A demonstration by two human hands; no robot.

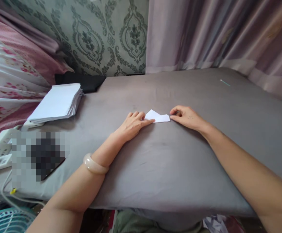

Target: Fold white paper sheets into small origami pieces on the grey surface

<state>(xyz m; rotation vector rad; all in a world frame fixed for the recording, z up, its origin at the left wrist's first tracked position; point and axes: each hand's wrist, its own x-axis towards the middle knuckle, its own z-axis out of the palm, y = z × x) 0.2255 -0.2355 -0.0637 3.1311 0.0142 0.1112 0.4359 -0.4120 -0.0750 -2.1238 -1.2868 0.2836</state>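
Left grip [136, 123] holds folded paper [162, 118] down; right grip [178, 113] at its edge, hold unclear; paper stack [55, 101] well apart, leftward.

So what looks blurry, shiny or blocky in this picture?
Head view: big squares hide the dark thing at left; in that same view, the bracelet shines, the right-side curtain looks blurry, the folded paper has clearer edges, and a soft shadow lies beside the left forearm.

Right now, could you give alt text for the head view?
The left hand touches a folded white paper on gray cloth; the right hand is close by its right end. A stack of white sheets lies farther left.
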